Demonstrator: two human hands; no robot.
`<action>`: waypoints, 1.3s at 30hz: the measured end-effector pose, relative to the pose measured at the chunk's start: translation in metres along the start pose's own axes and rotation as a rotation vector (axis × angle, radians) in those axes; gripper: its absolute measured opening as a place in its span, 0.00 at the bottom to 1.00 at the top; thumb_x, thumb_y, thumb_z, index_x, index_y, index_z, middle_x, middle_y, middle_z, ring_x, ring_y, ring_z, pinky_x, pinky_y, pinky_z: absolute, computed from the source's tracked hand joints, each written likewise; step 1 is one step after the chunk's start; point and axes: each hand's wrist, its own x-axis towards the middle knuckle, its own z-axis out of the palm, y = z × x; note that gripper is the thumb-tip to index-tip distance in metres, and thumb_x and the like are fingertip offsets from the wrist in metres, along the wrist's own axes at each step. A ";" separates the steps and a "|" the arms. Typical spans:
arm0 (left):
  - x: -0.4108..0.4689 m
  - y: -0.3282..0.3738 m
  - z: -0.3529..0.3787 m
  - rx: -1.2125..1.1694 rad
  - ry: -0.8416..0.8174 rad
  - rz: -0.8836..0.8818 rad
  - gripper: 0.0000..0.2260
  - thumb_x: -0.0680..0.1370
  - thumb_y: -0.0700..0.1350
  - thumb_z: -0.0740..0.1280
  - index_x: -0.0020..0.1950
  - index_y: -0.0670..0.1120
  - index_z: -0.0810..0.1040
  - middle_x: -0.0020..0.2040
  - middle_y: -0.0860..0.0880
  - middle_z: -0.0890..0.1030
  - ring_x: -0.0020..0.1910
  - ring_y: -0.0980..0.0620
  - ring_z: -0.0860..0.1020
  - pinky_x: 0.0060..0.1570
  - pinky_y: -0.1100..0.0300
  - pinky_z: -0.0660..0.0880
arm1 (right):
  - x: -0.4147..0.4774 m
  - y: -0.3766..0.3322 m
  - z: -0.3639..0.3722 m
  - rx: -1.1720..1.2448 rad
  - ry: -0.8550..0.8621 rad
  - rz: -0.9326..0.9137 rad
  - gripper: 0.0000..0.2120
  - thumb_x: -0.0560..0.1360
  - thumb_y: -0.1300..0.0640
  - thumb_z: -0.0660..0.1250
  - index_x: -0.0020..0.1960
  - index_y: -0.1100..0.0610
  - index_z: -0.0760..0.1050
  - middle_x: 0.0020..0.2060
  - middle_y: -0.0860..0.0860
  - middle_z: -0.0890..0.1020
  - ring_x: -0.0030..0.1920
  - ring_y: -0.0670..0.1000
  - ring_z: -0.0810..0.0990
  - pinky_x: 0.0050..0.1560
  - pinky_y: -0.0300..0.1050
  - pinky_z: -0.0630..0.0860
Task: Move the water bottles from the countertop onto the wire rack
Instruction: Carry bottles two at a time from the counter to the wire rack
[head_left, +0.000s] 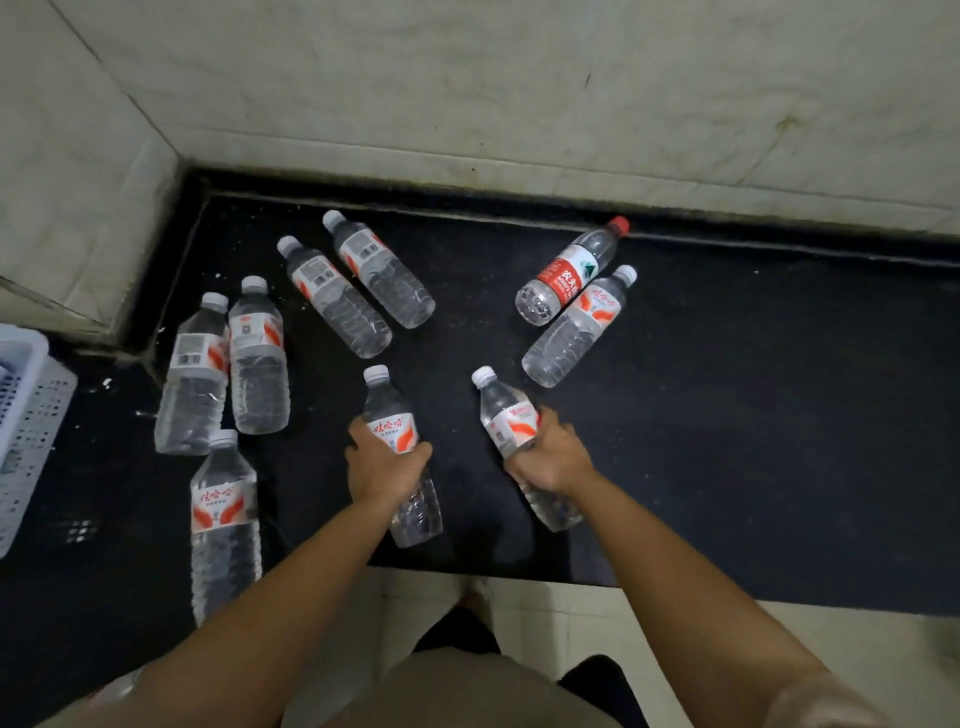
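Each hand grips one bottle at its label: left hand (382, 464), right hand (550, 457).

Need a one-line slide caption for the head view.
Head view: left hand grips one bottle, right hand grips another bottle; seven more bottles sit on the black countertop.

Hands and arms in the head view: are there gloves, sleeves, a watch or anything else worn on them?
Both the left hand and the right hand are bare: no gloves, rings or watch show. Both forearms are uncovered. A light tan short sleeve covers the right upper arm at the frame's corner; the left sleeve cannot be made out.
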 end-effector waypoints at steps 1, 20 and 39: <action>-0.009 -0.002 0.003 -0.008 0.003 0.030 0.42 0.68 0.50 0.77 0.75 0.48 0.56 0.65 0.39 0.70 0.59 0.38 0.75 0.57 0.46 0.75 | -0.007 0.015 -0.006 0.140 -0.029 0.032 0.37 0.60 0.54 0.74 0.68 0.50 0.68 0.58 0.54 0.79 0.59 0.58 0.79 0.54 0.50 0.79; -0.366 0.123 0.197 -0.220 -0.259 0.777 0.35 0.68 0.42 0.76 0.70 0.51 0.63 0.50 0.54 0.78 0.48 0.52 0.79 0.51 0.52 0.76 | -0.220 0.374 -0.177 1.182 0.413 -0.150 0.46 0.53 0.44 0.87 0.66 0.50 0.70 0.52 0.50 0.84 0.48 0.51 0.87 0.49 0.52 0.84; -0.555 0.296 0.495 -0.223 -0.864 1.090 0.34 0.68 0.40 0.80 0.69 0.51 0.67 0.55 0.53 0.79 0.51 0.58 0.81 0.52 0.59 0.79 | -0.236 0.635 -0.401 0.985 1.128 0.131 0.21 0.62 0.59 0.80 0.49 0.49 0.75 0.43 0.47 0.83 0.46 0.55 0.83 0.51 0.54 0.81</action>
